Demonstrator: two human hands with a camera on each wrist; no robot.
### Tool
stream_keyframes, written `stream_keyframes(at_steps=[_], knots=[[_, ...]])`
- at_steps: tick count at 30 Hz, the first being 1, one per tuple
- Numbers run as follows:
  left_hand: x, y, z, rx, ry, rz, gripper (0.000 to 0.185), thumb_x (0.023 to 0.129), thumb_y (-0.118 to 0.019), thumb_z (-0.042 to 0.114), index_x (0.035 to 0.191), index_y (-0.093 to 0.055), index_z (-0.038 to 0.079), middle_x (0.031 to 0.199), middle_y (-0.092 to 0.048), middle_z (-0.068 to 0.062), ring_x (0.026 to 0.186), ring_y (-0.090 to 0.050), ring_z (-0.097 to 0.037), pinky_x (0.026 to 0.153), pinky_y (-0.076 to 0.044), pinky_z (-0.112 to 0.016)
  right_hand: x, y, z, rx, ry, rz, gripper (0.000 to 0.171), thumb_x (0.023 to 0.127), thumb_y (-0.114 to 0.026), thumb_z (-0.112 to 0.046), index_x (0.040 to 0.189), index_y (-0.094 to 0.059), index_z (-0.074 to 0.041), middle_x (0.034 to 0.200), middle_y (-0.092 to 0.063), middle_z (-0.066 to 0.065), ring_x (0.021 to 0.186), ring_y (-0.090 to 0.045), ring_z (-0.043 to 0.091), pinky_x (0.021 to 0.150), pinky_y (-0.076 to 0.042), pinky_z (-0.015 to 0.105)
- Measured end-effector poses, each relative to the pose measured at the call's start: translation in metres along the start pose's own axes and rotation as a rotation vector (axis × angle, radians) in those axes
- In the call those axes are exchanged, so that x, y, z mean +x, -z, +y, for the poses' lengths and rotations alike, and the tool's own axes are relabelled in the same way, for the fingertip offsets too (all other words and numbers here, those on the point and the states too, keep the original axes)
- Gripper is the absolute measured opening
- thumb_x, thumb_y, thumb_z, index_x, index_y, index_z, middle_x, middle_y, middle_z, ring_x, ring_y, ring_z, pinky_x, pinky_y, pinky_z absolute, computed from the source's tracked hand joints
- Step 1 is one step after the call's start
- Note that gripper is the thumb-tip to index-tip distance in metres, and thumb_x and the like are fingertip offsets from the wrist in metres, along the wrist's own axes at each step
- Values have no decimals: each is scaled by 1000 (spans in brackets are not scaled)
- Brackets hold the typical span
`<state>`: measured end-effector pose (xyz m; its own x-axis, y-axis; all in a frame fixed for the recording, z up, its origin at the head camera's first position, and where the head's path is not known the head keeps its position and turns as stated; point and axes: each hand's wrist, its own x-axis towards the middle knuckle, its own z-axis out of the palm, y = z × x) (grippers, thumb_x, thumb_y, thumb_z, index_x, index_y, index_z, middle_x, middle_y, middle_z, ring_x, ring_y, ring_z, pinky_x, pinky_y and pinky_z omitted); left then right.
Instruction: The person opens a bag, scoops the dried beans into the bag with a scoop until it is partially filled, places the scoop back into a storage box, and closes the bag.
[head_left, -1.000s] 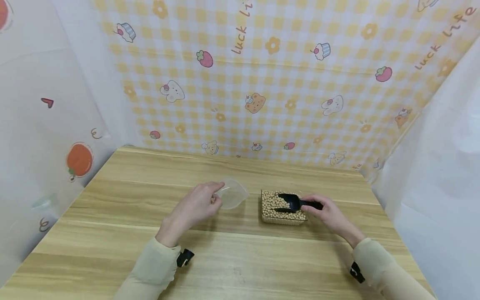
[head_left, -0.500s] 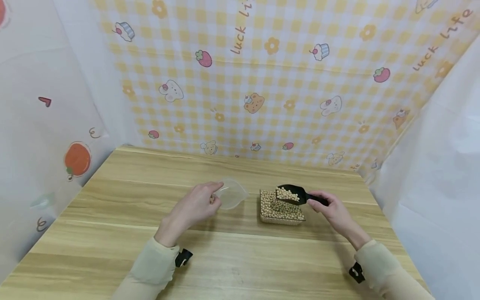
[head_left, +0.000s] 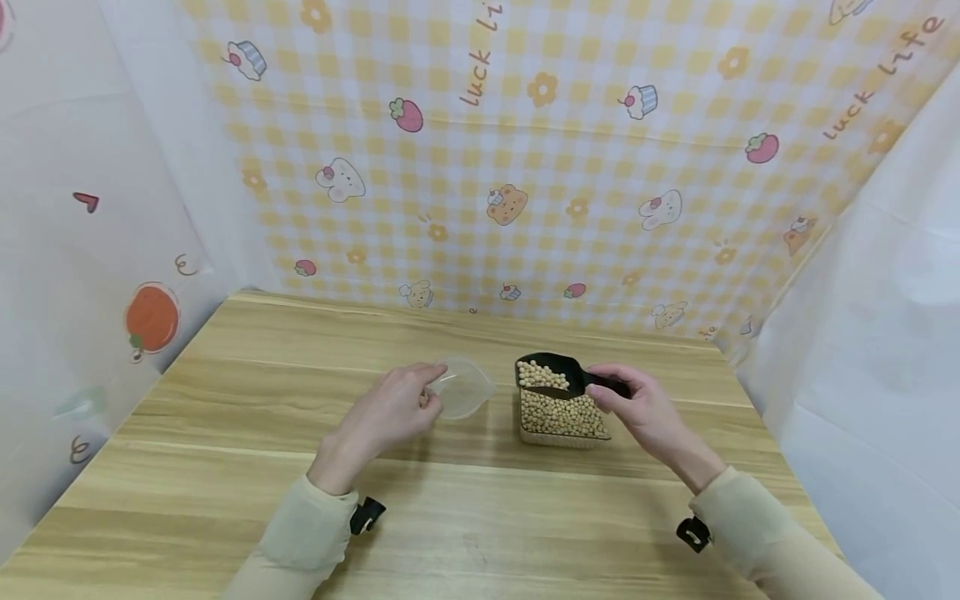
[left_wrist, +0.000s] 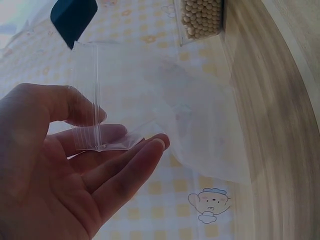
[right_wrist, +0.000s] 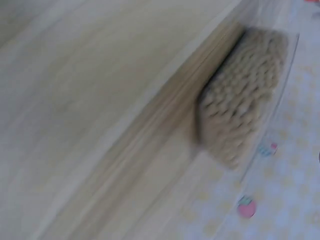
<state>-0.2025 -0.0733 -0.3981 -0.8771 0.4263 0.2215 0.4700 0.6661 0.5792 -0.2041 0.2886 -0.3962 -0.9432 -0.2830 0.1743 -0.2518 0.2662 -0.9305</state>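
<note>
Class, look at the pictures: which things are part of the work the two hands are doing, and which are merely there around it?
In use:
left hand holding the clear bag
right hand holding the black scoop, loaded with beans
clear box of beans

Merely there:
wooden table
checked backdrop
white side sheets

Bare desk (head_left: 225, 433) across lower and left frame, narrow gap at centre between clear bag (head_left: 463, 392) and bean tray (head_left: 562, 429), patterned backdrop (head_left: 525, 167) closing the top.
</note>
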Motion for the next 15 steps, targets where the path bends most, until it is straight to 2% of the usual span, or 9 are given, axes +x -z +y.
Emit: stream_keyframes(at_steps=[3,6,9,15], knots=[[0,1,1,20,-5,10,46,85,-55,8,129,-60,-5,133,-58,-18,50,-40,-4,49,-42,-23,6,-13,-11,-11,-42,-26,33,94,-66,-16,122,-63,0,98,-63,10,84,-60,24,73,-54,33],[0,3,2,46,-11,23,46,85,-56,8,128,-61,-5,132,-59,-17,69,-52,-12,66,-47,-29,12,-27,-21,-41,-67,-63,35,92,-68,-22,123,-65,-5,110,-65,10,95,-62,29,79,-54,37],[-1,4,3,62,-14,28,46,84,-56,8,127,-61,-5,133,-59,-16,89,-55,-20,79,-46,-34,19,-39,-29,-92,-72,-86,35,90,-70,-28,121,-67,-12,113,-67,6,96,-62,27,78,-54,39],[-2,4,4,60,-8,14,46,84,-55,8,128,-61,-5,134,-58,-15,104,-57,-24,85,-46,-37,26,-52,-39,-142,-68,-106,33,90,-71,-33,119,-69,-18,112,-67,2,91,-62,23,74,-53,40]])
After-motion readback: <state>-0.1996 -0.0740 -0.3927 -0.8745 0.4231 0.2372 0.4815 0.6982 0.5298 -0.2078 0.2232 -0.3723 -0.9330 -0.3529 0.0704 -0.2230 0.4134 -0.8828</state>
